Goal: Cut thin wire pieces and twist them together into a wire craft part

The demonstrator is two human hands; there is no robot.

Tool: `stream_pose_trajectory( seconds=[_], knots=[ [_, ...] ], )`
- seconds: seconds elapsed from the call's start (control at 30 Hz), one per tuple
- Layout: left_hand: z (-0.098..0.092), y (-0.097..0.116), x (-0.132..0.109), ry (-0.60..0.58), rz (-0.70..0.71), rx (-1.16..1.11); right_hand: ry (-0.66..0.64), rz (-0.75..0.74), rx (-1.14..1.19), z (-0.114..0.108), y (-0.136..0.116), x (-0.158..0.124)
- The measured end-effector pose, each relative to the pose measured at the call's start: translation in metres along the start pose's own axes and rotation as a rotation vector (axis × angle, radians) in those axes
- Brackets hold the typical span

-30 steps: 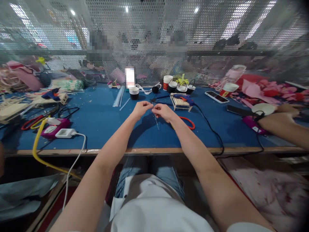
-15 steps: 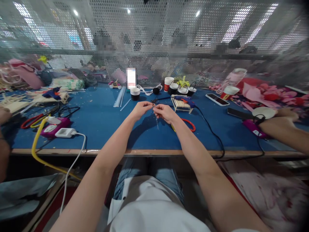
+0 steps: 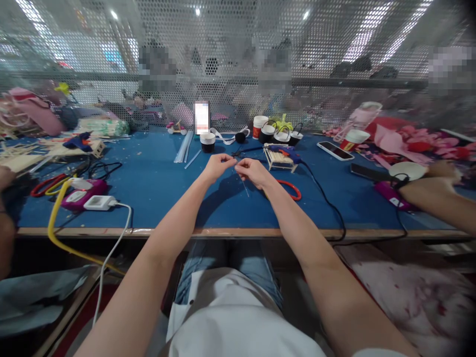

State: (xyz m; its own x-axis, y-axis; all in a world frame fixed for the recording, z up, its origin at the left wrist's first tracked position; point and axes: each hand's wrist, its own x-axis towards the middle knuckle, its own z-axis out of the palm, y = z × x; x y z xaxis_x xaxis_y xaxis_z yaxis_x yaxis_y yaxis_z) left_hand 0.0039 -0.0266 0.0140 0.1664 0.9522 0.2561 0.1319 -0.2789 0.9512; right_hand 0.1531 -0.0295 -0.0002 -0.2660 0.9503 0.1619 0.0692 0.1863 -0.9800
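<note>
My left hand (image 3: 219, 167) and my right hand (image 3: 253, 171) meet fingertip to fingertip above the blue tabletop, each closed in a pinch. A thin, shiny strand (image 3: 246, 188) hangs down from between them; whether it is thread or wire I cannot make out. What sits right at the fingertips is too small to see. Just beyond the right hand, a blue glue gun (image 3: 284, 151) rests on a small frame of wooden sticks (image 3: 278, 159). Partly behind my right forearm lies a pair of red-handled scissors or pliers (image 3: 292, 189).
Clear glue sticks (image 3: 184, 148) lie behind my left hand, near a paper cup (image 3: 207, 143) and a lit phone (image 3: 202, 118). More cups (image 3: 267, 134) stand at the back. A purple power strip (image 3: 84, 194) is at left. Co-workers' arms (image 3: 439, 198) reach in from both sides.
The hanging strand has swung slightly to the right at its lower end. Both hands stay pinched together in nearly the same place.
</note>
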Motion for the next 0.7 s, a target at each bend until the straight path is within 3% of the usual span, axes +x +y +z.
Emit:
stream_pose_trajectory(
  seconds=[0.23, 0.33, 0.5, 0.7],
  knots=[
    [-0.001, -0.002, 0.001, -0.023, 0.034, 0.001, 0.039, -0.044, 0.017, -0.006, -0.001, 0.001],
    [0.002, 0.000, -0.001, -0.104, 0.030, -0.052, 0.081, -0.092, 0.047, -0.011, -0.004, 0.002],
    [0.006, 0.006, -0.007, -0.372, -0.056, -0.263, -0.045, -0.111, 0.164, -0.013, -0.009, 0.000],
    [0.003, 0.007, -0.009, -0.422, -0.095, -0.310, -0.160, -0.044, 0.248, -0.015, -0.013, -0.004]
  ],
)
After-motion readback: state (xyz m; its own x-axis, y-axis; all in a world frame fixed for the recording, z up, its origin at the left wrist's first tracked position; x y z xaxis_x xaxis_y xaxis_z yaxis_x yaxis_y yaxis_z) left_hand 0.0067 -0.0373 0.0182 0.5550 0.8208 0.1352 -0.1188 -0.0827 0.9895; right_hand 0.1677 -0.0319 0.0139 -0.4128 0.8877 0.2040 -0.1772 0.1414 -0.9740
